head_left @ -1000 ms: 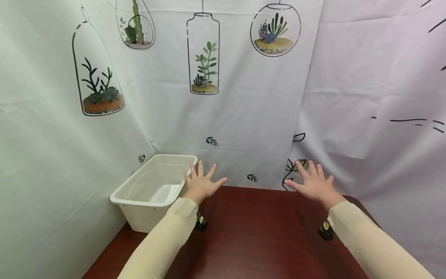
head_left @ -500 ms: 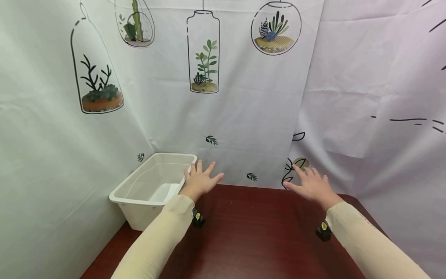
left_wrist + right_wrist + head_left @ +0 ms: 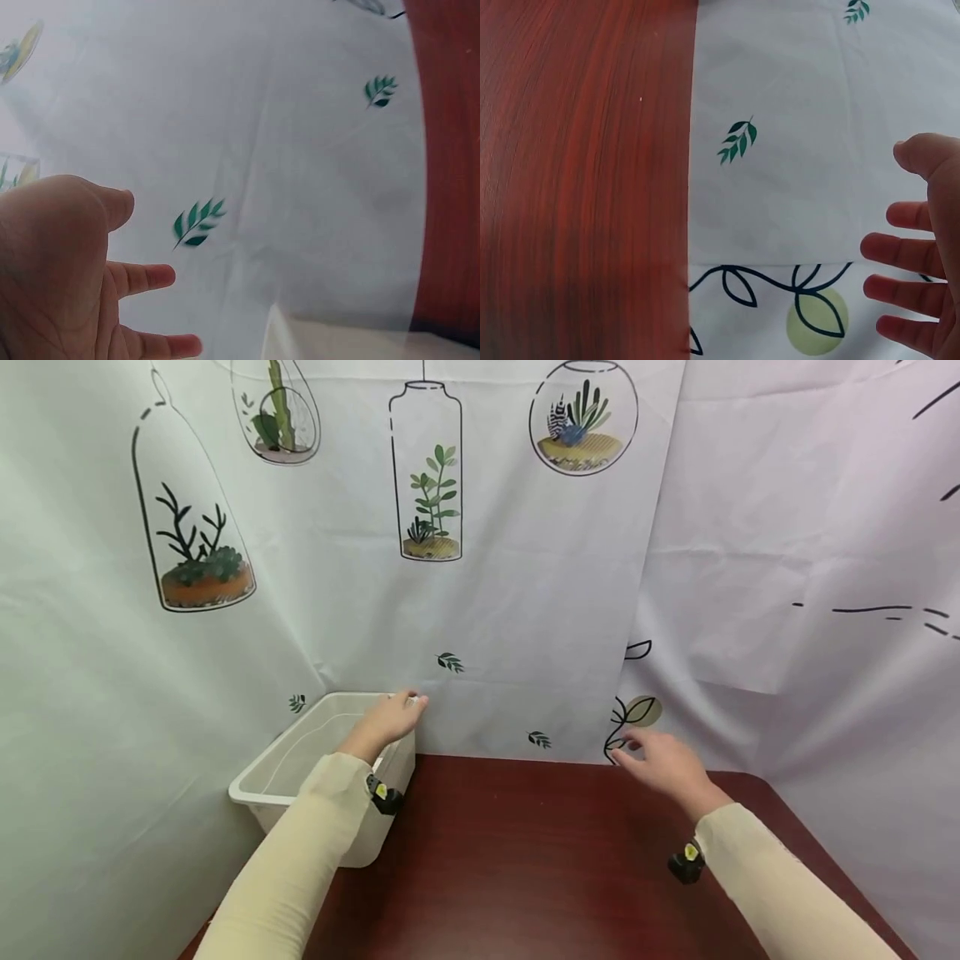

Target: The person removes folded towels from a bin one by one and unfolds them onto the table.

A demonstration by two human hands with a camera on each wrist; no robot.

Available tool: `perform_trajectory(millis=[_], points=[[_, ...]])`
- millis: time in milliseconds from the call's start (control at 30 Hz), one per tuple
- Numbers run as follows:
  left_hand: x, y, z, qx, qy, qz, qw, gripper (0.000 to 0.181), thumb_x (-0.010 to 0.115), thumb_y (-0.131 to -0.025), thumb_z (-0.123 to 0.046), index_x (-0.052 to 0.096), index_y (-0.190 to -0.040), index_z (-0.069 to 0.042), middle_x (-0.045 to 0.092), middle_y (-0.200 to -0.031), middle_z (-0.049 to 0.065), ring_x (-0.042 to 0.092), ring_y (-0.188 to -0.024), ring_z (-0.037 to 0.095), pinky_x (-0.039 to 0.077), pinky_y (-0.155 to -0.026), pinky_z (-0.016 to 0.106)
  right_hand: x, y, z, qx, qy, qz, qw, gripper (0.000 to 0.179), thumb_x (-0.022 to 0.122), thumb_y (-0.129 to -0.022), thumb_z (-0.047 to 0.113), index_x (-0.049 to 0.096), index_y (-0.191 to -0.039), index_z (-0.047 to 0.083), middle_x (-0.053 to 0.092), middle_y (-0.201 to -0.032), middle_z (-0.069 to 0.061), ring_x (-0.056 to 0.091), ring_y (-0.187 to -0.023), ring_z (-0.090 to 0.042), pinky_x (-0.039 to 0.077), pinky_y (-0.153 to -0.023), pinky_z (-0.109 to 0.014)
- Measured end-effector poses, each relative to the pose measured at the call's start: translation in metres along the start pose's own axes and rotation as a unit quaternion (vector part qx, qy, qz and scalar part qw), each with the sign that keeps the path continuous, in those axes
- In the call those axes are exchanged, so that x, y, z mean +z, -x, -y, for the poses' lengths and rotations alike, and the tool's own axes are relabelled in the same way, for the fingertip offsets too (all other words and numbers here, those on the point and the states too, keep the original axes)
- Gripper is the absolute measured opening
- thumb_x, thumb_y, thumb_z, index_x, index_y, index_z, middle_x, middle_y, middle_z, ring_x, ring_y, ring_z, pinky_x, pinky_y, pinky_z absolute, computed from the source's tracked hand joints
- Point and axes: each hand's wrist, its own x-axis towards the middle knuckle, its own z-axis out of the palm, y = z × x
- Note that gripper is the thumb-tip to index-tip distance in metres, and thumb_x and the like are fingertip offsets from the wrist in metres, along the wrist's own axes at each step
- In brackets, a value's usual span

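Observation:
A white plastic tub [image 3: 360, 835] stands at the back left of the dark red table [image 3: 525, 860]. Over its right rim, in the head view, is my left hand [image 3: 388, 720], fingers loosely bent and holding nothing. The left wrist view has the left palm [image 3: 56, 262] with thumb and fingers apart, and the tub's pale edge [image 3: 352, 341] below them. My right hand [image 3: 667, 766] hovers above the table's far right part, with nothing in it. Its fingers [image 3: 904, 253] are spread and gently bent in the right wrist view.
A white cloth backdrop [image 3: 525, 610] printed with plants in glass jars hangs right behind the table and along its left side. Small black devices [image 3: 386, 797] are strapped to both wrists, over cream sleeves [image 3: 292, 860].
My left hand has moved left over the tub's rim, its spread fingers now bent. The right hand's fingers have also relaxed from spread to bent, and it has shifted slightly left and down.

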Motion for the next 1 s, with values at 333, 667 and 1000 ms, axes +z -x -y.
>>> perform_trajectory(millis=[333,667,1000], points=[[-0.026,-0.025,0.038,-0.009,0.075,-0.016,0.9970,0.066,0.026,-0.109,-0.045,0.036,-0.150,0.007,0.037,-0.153,0.032,0.034,-0.142,0.049,0.027,-0.116,0.059,0.017,0.011,-0.006,-0.001,-0.045,-0.037,0.9983,0.036,0.063,-0.098,0.045,0.072,-0.118,0.016,0.074,-0.099,0.003,0.070,-0.095,-0.025,0.054,-0.080,-0.049],[-0.034,-0.036,0.093,-0.027,-0.031,0.006,0.9991,0.064,0.035,-0.107,-0.040,0.046,-0.141,0.013,0.047,-0.143,0.035,0.046,-0.130,0.053,0.038,-0.107,0.061,0.043,0.032,-0.015,0.037,-0.076,-0.030,0.9959,0.036,0.063,-0.098,0.047,0.072,-0.115,0.017,0.071,-0.098,0.004,0.065,-0.089,-0.018,0.053,-0.077,-0.045],[-0.008,-0.046,0.102,-0.037,-0.036,0.155,0.9866,0.053,0.057,-0.100,-0.036,0.056,-0.129,0.009,0.063,-0.115,0.025,0.062,-0.087,0.030,0.053,-0.072,0.037,0.053,0.046,-0.026,0.065,-0.088,-0.027,0.9936,0.035,0.064,-0.098,0.047,0.071,-0.115,0.016,0.071,-0.101,0.000,0.065,-0.090,-0.020,0.053,-0.077,-0.046]])
